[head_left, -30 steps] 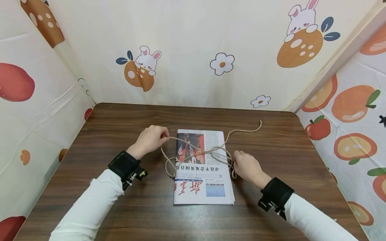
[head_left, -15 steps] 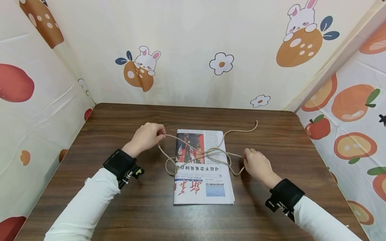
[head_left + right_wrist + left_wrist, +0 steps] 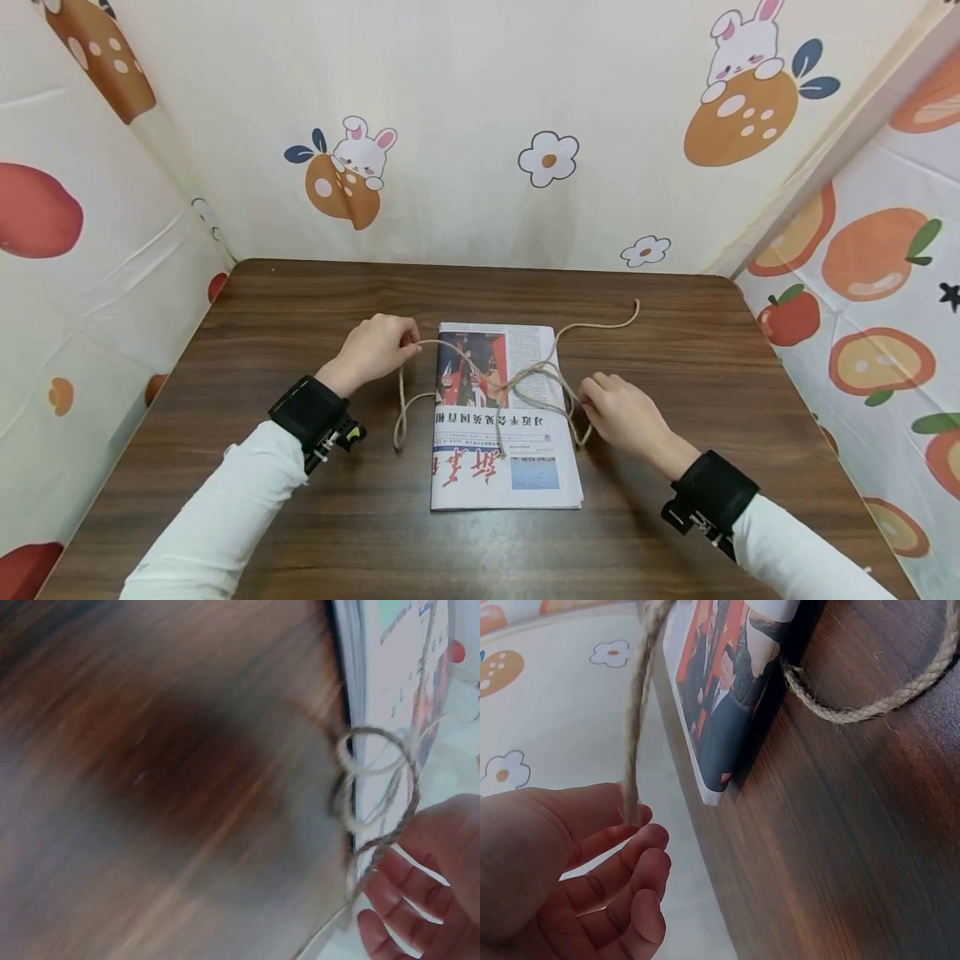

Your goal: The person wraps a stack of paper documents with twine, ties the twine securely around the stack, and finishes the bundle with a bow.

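A folded newspaper [image 3: 536,492] lies upside down to me on the wooden table. Thin beige twine [image 3: 600,324] crosses over its upper half, with a tangle of loops near the right edge. At the newspaper's upper left, my left hand [image 3: 373,350] pinches a strand; the left wrist view shows this twine [image 3: 635,735] between thumb and forefinger. My right hand [image 3: 626,417], beside the right edge, pinches a twine loop [image 3: 414,780] with thumb and fingers. One strand droops onto the newspaper's middle. Another emerges at its left edge and bends into a loop on the table.
The brown table [image 3: 315,525] reaches back to a pale wall [image 3: 465,208] printed with rabbits and flowers. Fruit-printed sheets stand at left and right. Each wrist wears a black strap [image 3: 307,412] with a small camera.
Both hands went outward, then came back inward. A strand that ran across the newspaper to its left edge has shifted, and one piece now hangs down over the middle.
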A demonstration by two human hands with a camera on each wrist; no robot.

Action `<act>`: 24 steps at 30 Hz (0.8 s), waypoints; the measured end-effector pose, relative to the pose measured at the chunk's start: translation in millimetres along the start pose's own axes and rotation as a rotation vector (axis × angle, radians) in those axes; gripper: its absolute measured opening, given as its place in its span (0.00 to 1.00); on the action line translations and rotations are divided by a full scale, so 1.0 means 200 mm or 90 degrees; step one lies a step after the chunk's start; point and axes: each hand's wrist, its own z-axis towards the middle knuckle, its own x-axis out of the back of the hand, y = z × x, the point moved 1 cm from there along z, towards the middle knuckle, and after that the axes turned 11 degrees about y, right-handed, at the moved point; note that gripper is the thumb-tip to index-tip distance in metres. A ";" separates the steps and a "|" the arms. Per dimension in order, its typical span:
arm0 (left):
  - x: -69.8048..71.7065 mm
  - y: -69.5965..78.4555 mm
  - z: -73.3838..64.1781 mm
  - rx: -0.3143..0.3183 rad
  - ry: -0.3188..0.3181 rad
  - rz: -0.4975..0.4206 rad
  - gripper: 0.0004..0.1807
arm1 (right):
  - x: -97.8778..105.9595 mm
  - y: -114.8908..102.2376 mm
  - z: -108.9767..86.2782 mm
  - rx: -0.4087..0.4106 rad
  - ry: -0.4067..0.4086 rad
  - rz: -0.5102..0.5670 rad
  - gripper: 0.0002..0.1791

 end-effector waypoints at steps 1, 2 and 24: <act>0.00 0.00 0.00 0.000 -0.001 -0.001 0.05 | 0.00 -0.01 0.01 0.015 0.006 0.007 0.09; -0.01 0.00 0.00 0.000 -0.001 -0.001 0.05 | 0.00 -0.02 0.02 0.027 0.009 0.014 0.09; -0.08 0.37 -0.09 -0.273 0.080 -0.002 0.08 | 0.04 -0.25 0.16 0.116 0.011 0.103 0.03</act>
